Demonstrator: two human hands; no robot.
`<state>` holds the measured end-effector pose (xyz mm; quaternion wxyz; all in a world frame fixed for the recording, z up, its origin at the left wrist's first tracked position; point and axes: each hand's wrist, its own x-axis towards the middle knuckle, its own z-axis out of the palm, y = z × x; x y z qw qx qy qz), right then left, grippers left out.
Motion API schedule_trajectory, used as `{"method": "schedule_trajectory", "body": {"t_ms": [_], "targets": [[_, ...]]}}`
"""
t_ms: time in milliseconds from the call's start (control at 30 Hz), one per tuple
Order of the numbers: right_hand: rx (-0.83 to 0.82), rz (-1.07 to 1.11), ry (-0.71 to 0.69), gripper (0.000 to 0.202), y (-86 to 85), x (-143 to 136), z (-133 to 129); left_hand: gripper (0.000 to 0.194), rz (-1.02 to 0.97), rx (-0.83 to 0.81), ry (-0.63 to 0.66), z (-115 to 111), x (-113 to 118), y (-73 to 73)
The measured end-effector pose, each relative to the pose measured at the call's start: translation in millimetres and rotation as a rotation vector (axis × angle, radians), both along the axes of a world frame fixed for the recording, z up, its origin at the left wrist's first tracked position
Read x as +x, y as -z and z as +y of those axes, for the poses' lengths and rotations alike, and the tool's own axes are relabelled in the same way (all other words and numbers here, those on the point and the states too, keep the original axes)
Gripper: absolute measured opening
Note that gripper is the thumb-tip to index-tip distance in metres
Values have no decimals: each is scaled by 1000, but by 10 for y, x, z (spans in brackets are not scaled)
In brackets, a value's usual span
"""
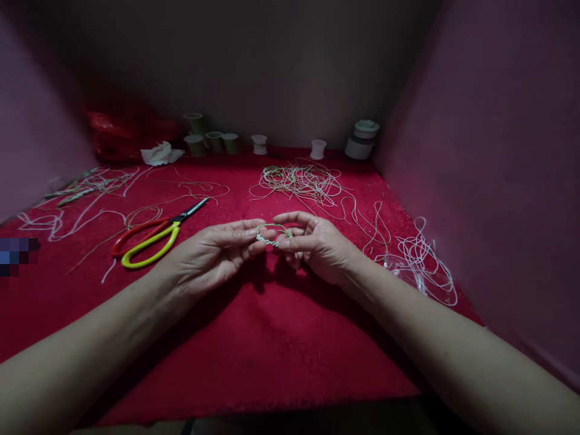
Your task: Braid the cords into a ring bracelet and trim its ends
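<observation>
A small loop of pale green braided cord (pixel 267 240) is held between my two hands above the middle of the red cloth. My left hand (pixel 222 249) pinches its left side between thumb and fingers. On the right side, my right hand (pixel 312 240) grips the loop, with the thumb in front and the fingers behind and curled below. The braided, knotted part faces me, and a thinner green cord arches across the back. Scissors (pixel 151 243) with one red and one yellow handle lie left of my left hand, blades pointing to the back right.
Tangled green cords (pixel 303 183) lie behind my hands. White cords (pixel 423 266) are at the right, more cords (pixel 97 181) at the left. Spools (pixel 230 144), crumpled tissue (pixel 161 153), a red bag (pixel 122 130) and a jar (pixel 361 142) line the back wall. Walls rise on both sides.
</observation>
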<state>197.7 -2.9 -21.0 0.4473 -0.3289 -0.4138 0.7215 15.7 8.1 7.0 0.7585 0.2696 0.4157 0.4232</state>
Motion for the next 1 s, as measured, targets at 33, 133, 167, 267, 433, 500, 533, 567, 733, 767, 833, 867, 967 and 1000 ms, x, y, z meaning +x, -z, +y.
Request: {"method": "schedule_trajectory", "body": {"t_ms": [33, 133, 167, 267, 433, 500, 533, 567, 733, 767, 833, 867, 967, 1000], "targets": [[-4, -7, 7, 45, 8, -2, 4, 34, 4, 0, 6, -4, 0, 9], [-40, -35, 25, 42, 28, -2, 14, 30, 27, 9, 9, -19, -2, 38], [-57, -45, 31, 40, 31, -1, 15, 28, 32, 24, 5, -24, -5, 46], [-113, -60, 37, 36, 25, -4, 14, 26, 37, 94, 1, -44, -15, 56], [-181, -49, 43, 30, -4, -7, 8, 28, 43, 133, 14, -59, -20, 42], [-204, -46, 55, 27, -11, -2, 9, 28, 60, 118, -13, -55, -9, 31], [-211, -39, 55, 25, -11, 1, 10, 27, 70, 111, -28, -53, -2, 26], [-217, -29, 55, 23, -8, 4, 12, 27, 78, 107, -41, -50, 6, 22], [-244, 9, 65, 18, 17, 2, 21, 25, 109, 108, -58, -38, 14, 33], [-247, 15, 70, 18, 19, 1, 23, 24, 118, 116, -51, -35, 7, 41], [-239, 34, 82, 19, 12, 3, 28, 20, 137, 160, -20, -32, -9, 59], [-229, 45, 94, 20, 5, 8, 32, 17, 150, 195, -1, -34, -16, 68], [-183, 62, 151, 25, -24, 38, 46, 4, 228, 296, 107, -68, -13, 97], [-168, 60, 176, 27, -31, 52, 52, 4, 277, 319, 159, -90, -1, 111]]}}
